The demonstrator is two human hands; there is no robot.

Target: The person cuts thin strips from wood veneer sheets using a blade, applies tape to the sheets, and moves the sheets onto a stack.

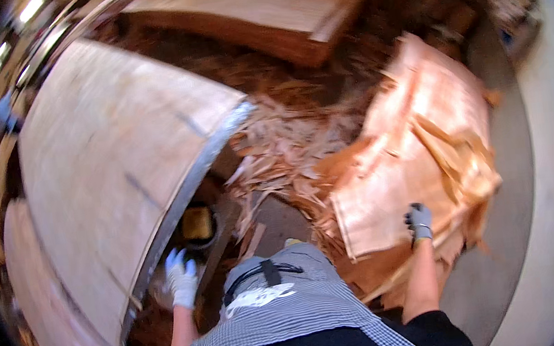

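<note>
My left hand [181, 279], in a pale glove, is beside the near edge of a large board-like stack [115, 130] with a pale wood top. Its fingers point forward, slightly apart, and nothing shows in them. My right hand [419, 220], in a grey glove with dark fingers, appears over the near part of a pile of thin reddish wood veneer sheets [382, 195]. Its fingers are curled in; whether they hold anything is hidden. Torn, crumpled veneer [456, 159] lies on the pile's right side. Motion blurs the picture.
Loose veneer scraps [281, 145] cover the ground between the stacks. Another thick wood stack [258, 4] lies at the far side. A dark container with something yellow [196, 223] sits beside the left stack. Grey floor [507, 181] runs along the right.
</note>
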